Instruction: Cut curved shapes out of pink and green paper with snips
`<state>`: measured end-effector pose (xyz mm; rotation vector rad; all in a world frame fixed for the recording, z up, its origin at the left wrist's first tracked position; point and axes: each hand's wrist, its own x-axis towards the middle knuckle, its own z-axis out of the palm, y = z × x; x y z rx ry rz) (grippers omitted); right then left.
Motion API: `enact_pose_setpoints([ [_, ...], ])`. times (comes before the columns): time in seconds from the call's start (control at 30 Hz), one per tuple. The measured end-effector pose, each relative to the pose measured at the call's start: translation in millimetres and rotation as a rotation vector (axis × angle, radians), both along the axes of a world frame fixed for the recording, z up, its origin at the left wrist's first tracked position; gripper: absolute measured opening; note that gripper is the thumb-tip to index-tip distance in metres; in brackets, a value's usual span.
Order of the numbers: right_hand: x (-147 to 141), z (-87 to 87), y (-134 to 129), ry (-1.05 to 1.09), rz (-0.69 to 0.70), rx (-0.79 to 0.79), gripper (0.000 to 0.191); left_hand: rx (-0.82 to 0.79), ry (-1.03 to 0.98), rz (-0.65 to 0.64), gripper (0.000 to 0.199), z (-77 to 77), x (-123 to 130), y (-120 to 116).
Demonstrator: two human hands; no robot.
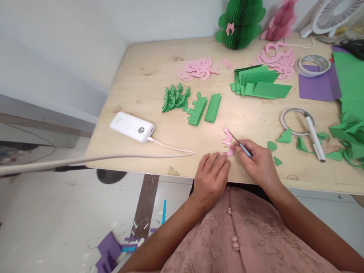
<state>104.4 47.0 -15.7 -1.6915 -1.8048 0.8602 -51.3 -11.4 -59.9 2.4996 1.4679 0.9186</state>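
A small pink paper cutout (227,141) with a wavy edge lies near the table's front edge, between my hands. My left hand (212,171) rests palm down, fingers laid out on the tabletop, with its fingertips at the cutout's lower end. In my right hand (260,161) is a slim tool with a thin dark metal tip and a light-blue handle (245,150), gripped like a pen. Its tip reaches the cutout's upper part. The exact kind of tool is too small to make out.
Folded green papers (212,108), curly green cutouts (174,98) and pink cutouts (199,69) lie beyond my hands. A white power bank (131,126) with a cable is left; tape rolls (314,65), a white pen (314,138) and green scraps are right. Honeycomb paper shapes (241,22) stand behind.
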Motion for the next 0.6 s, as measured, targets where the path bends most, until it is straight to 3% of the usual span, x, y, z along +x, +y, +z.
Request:
enact_pose_setpoints([
  [0.6,-1.7,1.7,0.1,0.027,-0.006,-0.019,0.025,-0.049,-0.136,0.034,0.023,4.4,-1.0,0.0],
])
